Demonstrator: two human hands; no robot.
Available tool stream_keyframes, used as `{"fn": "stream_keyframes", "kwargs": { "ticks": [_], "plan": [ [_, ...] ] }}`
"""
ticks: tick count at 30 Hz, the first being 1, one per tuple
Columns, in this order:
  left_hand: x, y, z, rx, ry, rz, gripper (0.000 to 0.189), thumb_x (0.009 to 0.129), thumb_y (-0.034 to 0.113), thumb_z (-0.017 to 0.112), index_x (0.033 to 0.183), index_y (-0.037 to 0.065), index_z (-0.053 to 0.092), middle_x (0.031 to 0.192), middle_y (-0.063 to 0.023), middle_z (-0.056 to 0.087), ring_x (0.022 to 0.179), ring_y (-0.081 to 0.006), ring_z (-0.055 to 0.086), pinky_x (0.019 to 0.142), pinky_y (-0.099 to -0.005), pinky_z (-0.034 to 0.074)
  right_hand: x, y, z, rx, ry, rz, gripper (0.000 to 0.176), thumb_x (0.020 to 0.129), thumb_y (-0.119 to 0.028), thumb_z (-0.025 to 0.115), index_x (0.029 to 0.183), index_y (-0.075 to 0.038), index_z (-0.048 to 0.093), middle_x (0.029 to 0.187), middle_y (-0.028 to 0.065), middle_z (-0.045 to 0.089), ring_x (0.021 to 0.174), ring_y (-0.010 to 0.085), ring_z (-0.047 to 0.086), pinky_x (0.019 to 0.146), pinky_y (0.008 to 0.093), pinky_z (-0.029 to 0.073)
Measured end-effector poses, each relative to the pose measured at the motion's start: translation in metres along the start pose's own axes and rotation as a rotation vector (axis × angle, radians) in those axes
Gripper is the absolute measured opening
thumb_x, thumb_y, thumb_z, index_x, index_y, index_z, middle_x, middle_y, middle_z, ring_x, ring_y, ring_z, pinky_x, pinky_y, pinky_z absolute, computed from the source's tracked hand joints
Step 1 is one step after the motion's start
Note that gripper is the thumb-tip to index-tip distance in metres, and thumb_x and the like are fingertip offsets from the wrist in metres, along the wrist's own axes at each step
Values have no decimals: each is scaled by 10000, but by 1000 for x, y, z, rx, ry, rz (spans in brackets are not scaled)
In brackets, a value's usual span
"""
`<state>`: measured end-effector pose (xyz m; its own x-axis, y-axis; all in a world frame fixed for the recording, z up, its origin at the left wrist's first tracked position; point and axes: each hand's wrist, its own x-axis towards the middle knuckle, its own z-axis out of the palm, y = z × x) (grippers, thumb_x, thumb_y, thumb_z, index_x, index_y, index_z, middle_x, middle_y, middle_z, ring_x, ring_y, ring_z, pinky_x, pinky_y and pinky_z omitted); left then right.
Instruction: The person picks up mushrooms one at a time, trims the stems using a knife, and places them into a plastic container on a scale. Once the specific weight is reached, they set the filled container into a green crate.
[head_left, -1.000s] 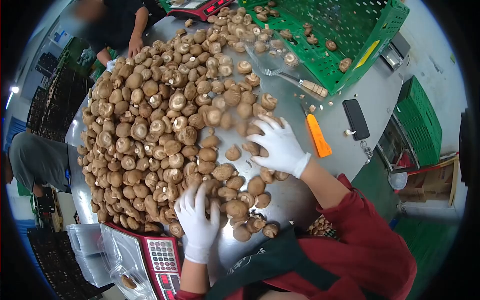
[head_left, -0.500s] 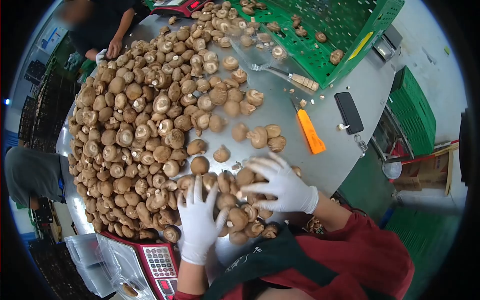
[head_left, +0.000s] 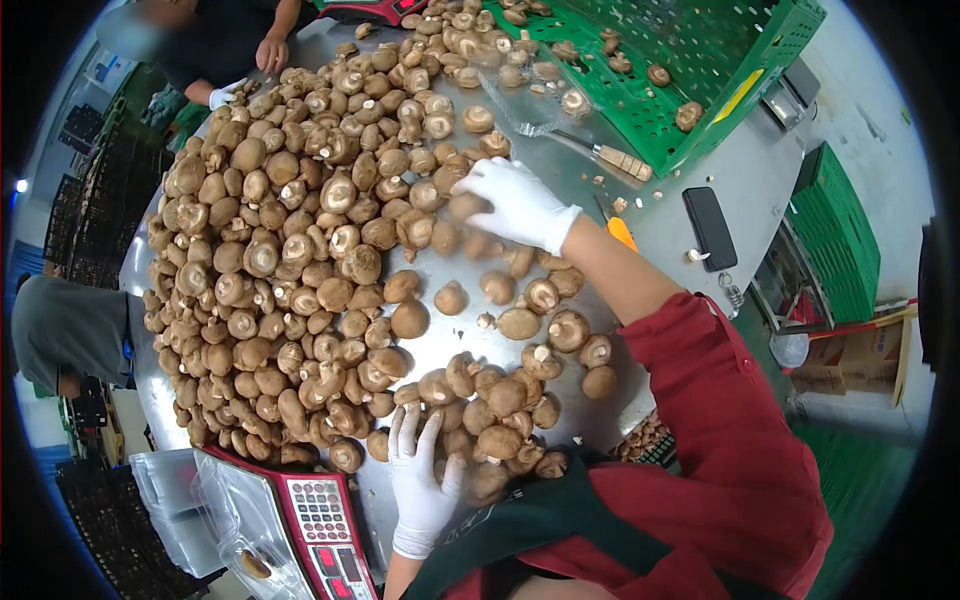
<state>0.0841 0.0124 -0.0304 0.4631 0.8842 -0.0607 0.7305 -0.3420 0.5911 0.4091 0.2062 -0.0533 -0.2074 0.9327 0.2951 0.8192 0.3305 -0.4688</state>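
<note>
A large heap of brown shiitake mushrooms (head_left: 290, 250) covers the left of the metal table (head_left: 640, 350). My right hand (head_left: 520, 205), in a white glove, reaches to the heap's right edge. Its fingers curl round a shiitake mushroom (head_left: 468, 206), and the mushrooms just below are blurred. Lower down, my left hand (head_left: 425, 485), also gloved, lies with fingers apart against a smaller cluster of mushrooms (head_left: 500, 410) close to my apron. Several looser mushrooms (head_left: 568, 330) lie between the two hands, some showing their stems.
A red scale (head_left: 320, 510) with a clear tray stands at lower left. At the back right are a green crate (head_left: 690, 140), a wooden-handled tool (head_left: 622, 162), an orange-handled knife (head_left: 620, 233) and a black phone (head_left: 709, 228). A co-worker's gloved hand (head_left: 228, 94) touches the heap's far side.
My right hand has moved up and away from the near cluster to the heap's right edge. Several mushrooms now lie spread where it was. My left hand stays beside the cluster, slightly lower in view.
</note>
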Motion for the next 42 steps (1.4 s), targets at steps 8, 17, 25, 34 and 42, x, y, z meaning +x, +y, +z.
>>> {"fn": "stream_keyframes", "kwargs": {
  "ticks": [8, 17, 25, 34, 42],
  "plan": [
    [31, 10, -13, 81, 91, 118, 609, 824, 148, 657, 1392, 28, 474, 1462, -223, 403, 1356, -416, 371, 1128, -489, 308, -53, -20, -28, 1815, -129, 383, 337, 1011, -202, 532, 1240, 44, 553, 1157, 146, 651, 973, 256, 683, 856, 357, 565],
    [77, 14, 4, 209, -146, 311, 602, 895, 316, 617, 1426, 89, 445, 1423, -187, 460, 1334, -384, 406, 1154, -516, 243, -94, -18, -32, 2025, -198, 482, 421, 1027, -222, 489, 1363, 31, 469, 1252, 169, 598, 1076, 304, 647, 943, 431, 542],
    [28, 8, -13, 189, -142, 176, 692, 849, 326, 661, 1443, 66, 420, 1445, -206, 422, 1336, -426, 370, 1135, -515, 268, -147, -22, -53, 648, 145, 346, 338, 934, -172, 597, 1262, -91, 583, 1211, 74, 601, 1133, 240, 567, 962, 392, 465],
    [-31, -12, 10, 189, 164, 50, 621, 858, 313, 632, 1390, 36, 472, 1528, -273, 288, 1400, -508, 255, 1137, -592, 239, -154, -19, -26, -149, 243, 201, 377, 799, -194, 668, 1170, -138, 628, 1187, 84, 613, 1133, 307, 541, 1046, 480, 374],
    [-46, -20, 21, 104, 310, 20, 629, 857, 225, 607, 1419, 20, 411, 1529, -313, 252, 1391, -518, 282, 1134, -567, 268, -91, -19, -29, 517, -116, 164, 566, 831, -104, 678, 1358, -49, 479, 1299, 113, 591, 1192, 282, 571, 1025, 411, 456]
  ]
}}
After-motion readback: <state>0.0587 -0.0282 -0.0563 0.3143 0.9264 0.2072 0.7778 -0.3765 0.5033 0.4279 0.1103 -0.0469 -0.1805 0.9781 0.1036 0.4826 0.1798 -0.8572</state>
